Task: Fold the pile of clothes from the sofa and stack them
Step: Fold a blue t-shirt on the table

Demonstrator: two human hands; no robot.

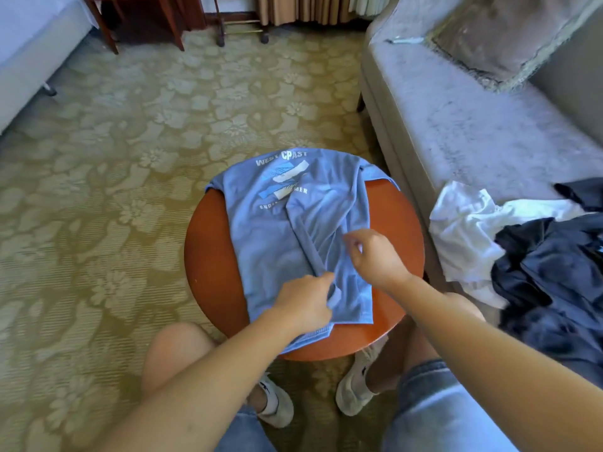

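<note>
shirt (277,230) lying on table (208,256), long axis running away from person | left hand (305,300) pinching its folded flap near hem | right hand (375,256) curling over same flap, grip unclear | pile (538,262) sitting rightward on sofa (456,141)

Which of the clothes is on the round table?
The light blue printed T-shirt, spread on the round red-brown table; the crumpled white garment and dark navy garments lie on the grey sofa.

We recorded the blue printed T-shirt (277,230) flat on the round desk (208,256), right side folded inward. White garment (463,230) and dark garments (554,265) lay crumpled on the sofa (456,141).
</note>
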